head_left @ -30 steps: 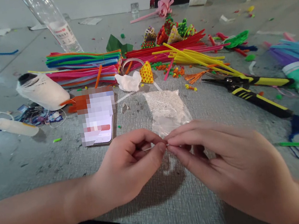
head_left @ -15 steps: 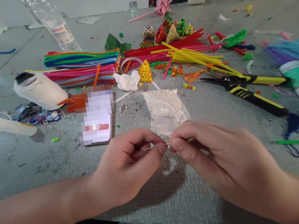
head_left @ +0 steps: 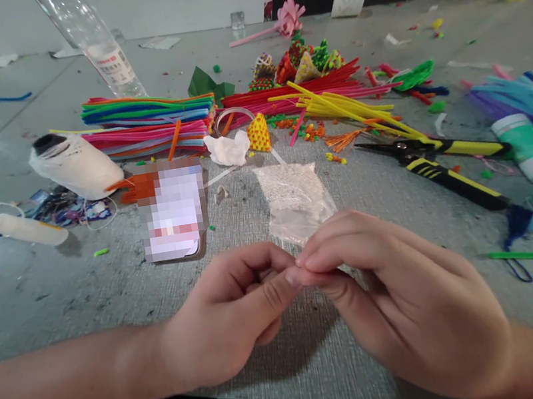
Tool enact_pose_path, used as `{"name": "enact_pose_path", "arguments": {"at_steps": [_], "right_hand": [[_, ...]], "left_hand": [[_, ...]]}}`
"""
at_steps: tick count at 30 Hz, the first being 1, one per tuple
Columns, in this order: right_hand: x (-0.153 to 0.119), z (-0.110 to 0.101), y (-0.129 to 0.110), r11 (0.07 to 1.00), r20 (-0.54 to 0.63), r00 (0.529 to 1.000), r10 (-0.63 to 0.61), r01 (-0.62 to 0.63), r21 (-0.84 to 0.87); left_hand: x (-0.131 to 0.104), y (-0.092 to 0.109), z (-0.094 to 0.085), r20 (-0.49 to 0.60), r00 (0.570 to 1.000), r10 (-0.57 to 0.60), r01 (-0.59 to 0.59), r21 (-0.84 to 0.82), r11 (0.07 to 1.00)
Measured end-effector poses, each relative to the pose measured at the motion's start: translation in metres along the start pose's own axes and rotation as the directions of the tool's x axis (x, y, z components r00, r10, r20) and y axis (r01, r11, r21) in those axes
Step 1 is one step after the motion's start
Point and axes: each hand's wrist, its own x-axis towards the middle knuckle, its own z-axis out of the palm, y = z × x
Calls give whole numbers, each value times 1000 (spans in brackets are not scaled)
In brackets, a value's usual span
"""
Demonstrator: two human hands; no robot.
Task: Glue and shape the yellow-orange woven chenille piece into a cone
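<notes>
My left hand [head_left: 241, 311] is closed in a pinch, thumb against forefinger, at the middle of the view. The fingertips of my right hand [head_left: 403, 292] meet it there, pinched too. Whatever lies between them is covered by the fingers; half a second ago a thin white thread showed there. Just beyond the fingertips lies a clear plastic bag [head_left: 291, 199] of small pale beads. A phone [head_left: 175, 214] rests on the table left of the bag, its screen blurred out.
Pliers [head_left: 443, 165] with black-yellow handles lie at the right, near a green-white jar [head_left: 531, 144]. Bundles of coloured pipe cleaners [head_left: 147, 120] stretch across behind. At left are a glue bottle [head_left: 23, 228], a wrapped white roll [head_left: 76, 165] and a tall plastic bottle [head_left: 102, 57].
The fingertips of both hands have come together and sit slightly lower. The white thread seen between them is now hidden. The view has shifted a little.
</notes>
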Motion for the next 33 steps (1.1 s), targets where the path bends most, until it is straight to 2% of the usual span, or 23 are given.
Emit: {"name": "enact_pose_path", "arguments": {"at_steps": [4, 8, 14, 18, 22, 27, 29, 33], "right_hand": [[-1, 3, 3, 991, 0, 999, -53, 53, -122], [-2, 9, 5, 976, -7, 995, -100, 97, -193], [1, 10, 0, 977, -114, 992, 56, -78, -198], [4, 2, 4, 960, -173, 967, 188, -218, -178], [4, -3, 10, 938, -136, 928, 346, -346, 24], [6, -5, 5, 871, -79, 902, 424, -382, 310], [5, -5, 4, 784, -7, 873, 488, -435, 442], [0, -2, 6, 511, 166, 764, 623, -559, 653]], "left_hand": [[2, -1, 0, -1, 1000, -16, 16, -16, 1000], [3, -2, 1, -31, 997, 73, -71, 56, 996], [1, -6, -3, -4, 973, 233, -227, 202, 953], [1, -7, -8, -96, 956, 276, -244, 256, 935], [2, -4, -11, -196, 937, 290, -234, 268, 935], [0, 1, -10, -211, 936, 281, -206, 318, 926], [-1, 2, -10, -198, 940, 279, -201, 341, 919], [-4, 5, -8, -180, 939, 293, -217, 351, 911]]}}
